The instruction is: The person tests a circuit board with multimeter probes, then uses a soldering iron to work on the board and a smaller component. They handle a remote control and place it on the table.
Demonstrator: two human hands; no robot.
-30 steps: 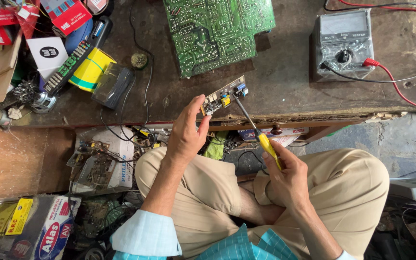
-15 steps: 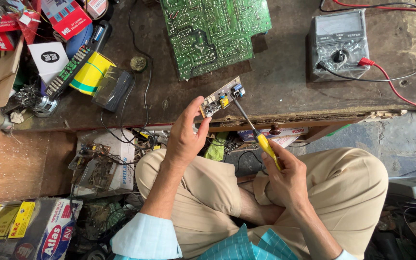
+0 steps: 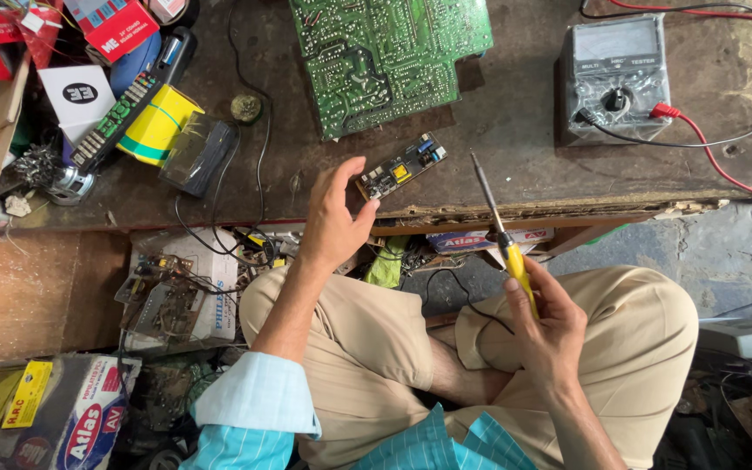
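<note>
The small circuit board (image 3: 401,165) now lies near the surface (image 3: 515,130) edge; left hand (image 3: 334,218) fingers have opened beside it, right hand (image 3: 550,326) grips the soldering iron (image 3: 502,235).

Large green circuit board (image 3: 389,54), grey multimeter (image 3: 615,74)
</note>
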